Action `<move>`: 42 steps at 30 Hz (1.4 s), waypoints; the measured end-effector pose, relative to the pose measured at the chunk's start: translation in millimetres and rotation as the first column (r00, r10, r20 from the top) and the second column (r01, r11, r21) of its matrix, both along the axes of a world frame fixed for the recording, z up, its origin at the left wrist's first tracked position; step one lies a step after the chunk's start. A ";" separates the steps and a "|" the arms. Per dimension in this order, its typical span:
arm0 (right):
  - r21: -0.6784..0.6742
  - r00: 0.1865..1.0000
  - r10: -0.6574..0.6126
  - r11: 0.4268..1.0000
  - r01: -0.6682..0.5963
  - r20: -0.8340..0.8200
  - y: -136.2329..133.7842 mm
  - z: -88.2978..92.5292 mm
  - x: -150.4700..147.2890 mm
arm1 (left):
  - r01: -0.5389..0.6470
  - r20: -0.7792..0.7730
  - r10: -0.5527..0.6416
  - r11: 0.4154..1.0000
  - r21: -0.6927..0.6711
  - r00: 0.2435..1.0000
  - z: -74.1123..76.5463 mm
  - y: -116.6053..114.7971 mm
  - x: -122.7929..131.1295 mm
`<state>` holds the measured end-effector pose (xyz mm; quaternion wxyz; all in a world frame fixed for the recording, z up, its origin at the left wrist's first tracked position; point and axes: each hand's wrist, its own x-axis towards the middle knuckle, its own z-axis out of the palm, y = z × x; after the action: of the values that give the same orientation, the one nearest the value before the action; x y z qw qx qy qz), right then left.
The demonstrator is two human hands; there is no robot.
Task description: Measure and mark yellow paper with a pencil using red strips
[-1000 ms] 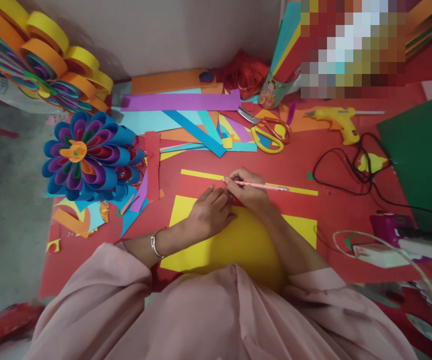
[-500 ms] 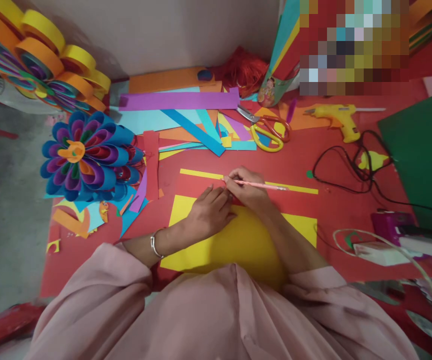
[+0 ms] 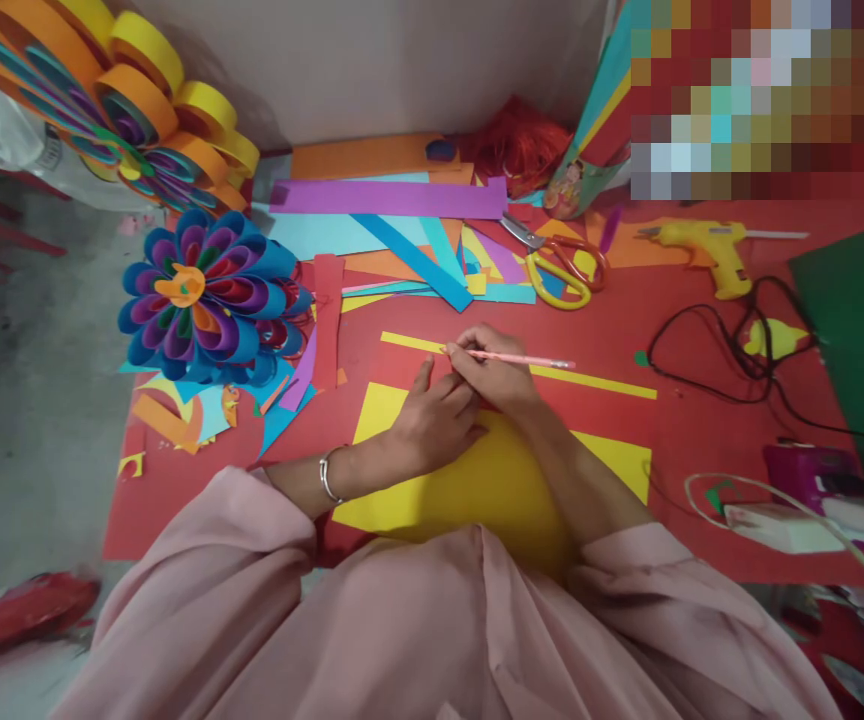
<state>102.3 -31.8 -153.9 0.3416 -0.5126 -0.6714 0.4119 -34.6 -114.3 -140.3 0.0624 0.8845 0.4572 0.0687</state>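
Observation:
My right hand (image 3: pixel 493 372) is closed round a pink pencil (image 3: pixel 529 360), its tip down on a red paper piece (image 3: pixel 409 368) beside a thin yellow strip (image 3: pixel 597 380). My left hand (image 3: pixel 432 420) lies flat with fingers stretched out, pressing the red piece where it meets a big yellow sheet (image 3: pixel 492 480). A silver bangle (image 3: pixel 325 474) circles my left wrist. Both pink sleeves fill the lower part of the view.
A blue and purple paper flower (image 3: pixel 207 300) stands left; an orange and yellow one (image 3: pixel 124 110) behind it. Coloured strips (image 3: pixel 387 200), yellow scissors (image 3: pixel 563 270), a yellow glue gun (image 3: pixel 709 250) with black cord (image 3: pixel 702 350) and a green sheet (image 3: pixel 859 330) surround the red mat.
The view has shifted so everything sits slightly further right. My hands hold the same pose, the pencil tip nudged a little left along the red piece.

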 end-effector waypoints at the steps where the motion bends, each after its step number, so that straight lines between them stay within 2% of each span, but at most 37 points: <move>1: 0.001 1.000 -0.005 1.000 0.005 0.007 -0.3 -0.1 0.7 | -0.013 -0.006 0.013 1.000 -0.023 1.000 0.6 -0.4 0.2; 6: -0.008 0.998 0.051 0.999 -0.051 0.039 -0.3 1.3 3.0 | -0.021 -0.019 0.020 0.998 -0.061 1.000 2.0 -1.6 0.8; 13: 0.013 0.997 0.060 0.998 -0.061 0.056 0.5 -2.7 3.6 | -0.022 -0.037 0.019 0.996 -0.084 0.999 4.1 -1.4 0.5; 23: -0.018 0.997 0.067 0.998 -0.067 0.024 0.2 1.2 3.1 | -0.012 -0.034 0.010 0.998 -0.069 0.999 -0.2 -3.3 0.3; 29: -0.087 0.995 -0.061 0.995 0.055 -0.077 1.8 11.0 0.8 | -0.010 -0.003 0.010 0.999 -0.045 1.000 -1.8 -3.7 -2.0; 31: -0.091 0.996 -0.025 0.996 0.017 -0.083 3.5 15.2 -2.8 | -0.009 0.003 0.009 0.999 -0.049 1.000 -0.5 -3.2 -1.6; 35: -0.072 0.988 0.131 0.988 -0.137 -0.079 8.3 15.5 -12.7 | -0.018 -0.015 0.017 0.998 -0.056 1.000 3.4 -1.6 0.4; 42: -0.063 0.986 0.155 0.985 -0.159 -0.066 12.3 7.8 -17.8 | -0.013 -0.055 0.008 0.996 -0.085 0.998 8.4 -1.0 1.8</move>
<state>84.5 -19.5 -146.1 0.3106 -0.4567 -0.6846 0.4756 -32.9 -115.4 -131.9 0.0870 0.8802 0.4659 0.0253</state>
